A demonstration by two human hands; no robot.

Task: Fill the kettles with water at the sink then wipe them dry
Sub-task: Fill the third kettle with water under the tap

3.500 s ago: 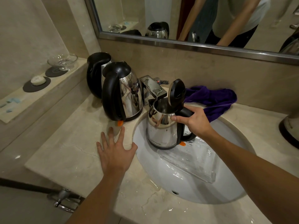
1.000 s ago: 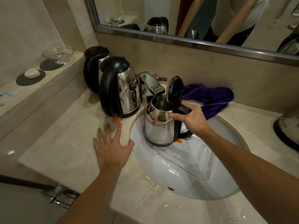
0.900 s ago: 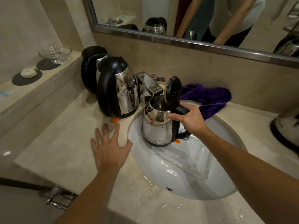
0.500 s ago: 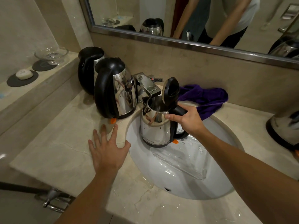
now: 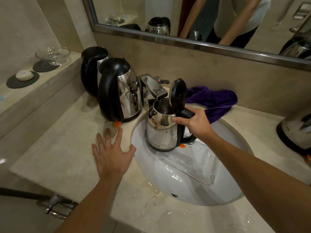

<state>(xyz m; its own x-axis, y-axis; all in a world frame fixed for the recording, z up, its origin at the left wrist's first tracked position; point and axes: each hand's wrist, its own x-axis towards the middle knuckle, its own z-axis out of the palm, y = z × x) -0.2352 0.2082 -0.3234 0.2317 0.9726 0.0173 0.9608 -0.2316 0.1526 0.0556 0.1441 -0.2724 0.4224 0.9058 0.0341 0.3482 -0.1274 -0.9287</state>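
The right hand (image 5: pixel 196 124) has its fingers curled round the black handle of the open kettle (image 5: pixel 162 130), thumb lying forward along the top towards the rim, and it holds the steel body upright over the sink (image 5: pixel 193 185), so the kettle sits directly under and just ahead of the palm with its mouth beyond the thumb tip. The left hand (image 5: pixel 111 153) lies flat on the counter (image 5: pixel 55 158) with fingers spread, gripping nothing, its thumb at the basin edge; the kettle is to that hand's right and a little farther out. The lid (image 5: pixel 178 93) stands hinged up just past the right hand's knuckles, and the faucet (image 5: pixel 152 89) spout sits over the kettle's far rim, so the step in hand looks like filling; whether water is running cannot be told. Next, to my judgement, comes closing the lid and lifting the kettle clear without tipping it, then reaching for the purple cloth (image 5: pixel 214 101), which lies bunched on the counter just beyond the right hand against the wall. Farther past the left hand stand two closed kettles (image 5: pixel 121 93), the nearer one touching the basin's rim, and another kettle (image 5: pixel 296 132) sits well off to the right hand's right at the frame edge
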